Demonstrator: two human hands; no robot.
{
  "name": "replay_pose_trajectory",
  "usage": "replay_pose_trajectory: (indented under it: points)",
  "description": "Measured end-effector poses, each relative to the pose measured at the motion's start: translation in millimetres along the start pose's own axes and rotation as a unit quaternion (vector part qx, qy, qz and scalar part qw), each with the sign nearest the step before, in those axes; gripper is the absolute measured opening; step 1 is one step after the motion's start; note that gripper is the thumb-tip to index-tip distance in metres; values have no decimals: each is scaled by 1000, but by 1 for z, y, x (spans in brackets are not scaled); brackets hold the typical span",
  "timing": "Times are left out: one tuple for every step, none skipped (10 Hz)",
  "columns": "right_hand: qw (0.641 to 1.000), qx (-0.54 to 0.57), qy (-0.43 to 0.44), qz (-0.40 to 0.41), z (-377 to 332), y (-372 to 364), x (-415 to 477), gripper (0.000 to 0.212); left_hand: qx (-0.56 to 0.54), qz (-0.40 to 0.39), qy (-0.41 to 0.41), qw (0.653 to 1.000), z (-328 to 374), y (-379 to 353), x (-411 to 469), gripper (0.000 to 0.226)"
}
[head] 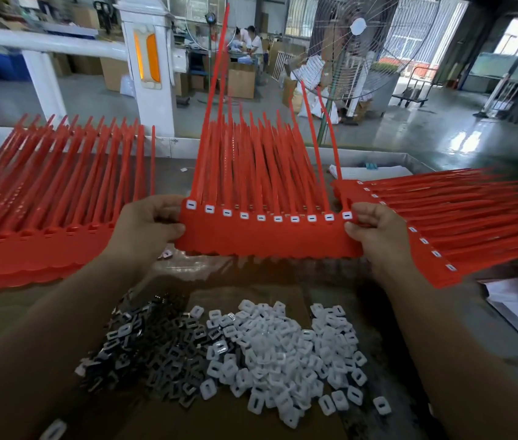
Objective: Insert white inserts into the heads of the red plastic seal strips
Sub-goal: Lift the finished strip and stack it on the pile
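Left hand point(149, 223) is wrapped round one end of the bundle of red strips point(267, 238), and right hand point(375, 231) pinches the other end, thumb in front and fingers behind. The bundle is up off the table point(3, 315), with its heads toward the person and its tails fanning up and away. Every head along the top edge shows a seated white insert point(260, 217), so this bundle looks finished and ready to be set aside.

To the right lies a stack with inserts point(460, 223) showing along its edge, and to the left a plain red stack point(45, 192) whose sockets look unfilled. Below the hands sit the loose white pieces point(286, 354), with a heap of dark clips point(152, 344) touching them on the left.

Now the risks. The grip is only at the two ends, so the middle could sag or the layers could slide apart. If the band flexes, an insert that isn't pressed fully home could pop out. The long tails could snag the right stack on the way over. Bring the bundle down too low and it sweeps the loose pieces into the dark clips.
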State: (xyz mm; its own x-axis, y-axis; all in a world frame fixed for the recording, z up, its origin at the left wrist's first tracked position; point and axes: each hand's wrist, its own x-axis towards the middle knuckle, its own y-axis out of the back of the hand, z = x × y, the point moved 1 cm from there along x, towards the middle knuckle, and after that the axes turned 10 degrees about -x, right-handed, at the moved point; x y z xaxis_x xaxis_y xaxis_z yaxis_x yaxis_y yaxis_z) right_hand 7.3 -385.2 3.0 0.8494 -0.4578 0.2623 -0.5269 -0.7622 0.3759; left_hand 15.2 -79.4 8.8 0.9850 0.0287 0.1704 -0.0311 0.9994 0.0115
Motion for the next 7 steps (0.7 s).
replay_pose_trajectory:
  points:
    - [999, -40, 9, -2, 4, -12, 9, 36, 16, 11, 3, 1000, -5, 1, 16, 46]
    - [996, -81, 23, 6, 7, -18, 21, 34, 25, 18, 36, 999, -20, 0, 29, 39]
    - [991, -128, 27, 8, 13, -24, 23, 32, 70, 36, 45, 996, -34, -2, 35, 34]
    - [978, -201, 46, 19, 22, -30, 21, 28, 120, 44, 23, 992, -37, -5, 37, 32]
    - [970, -238, 44, 24, 18, -29, 20, 27, 171, 46, 12, 984, -32, -4, 37, 32]
    - [960, -277, 46, 1, 15, -26, 23, 28, 196, 34, 13, 980, -31, -2, 36, 32]
    - [951, -304, 56, -11, 2, -16, 14, 28, 244, 6, 2, 970, -23, 2, 24, 28]
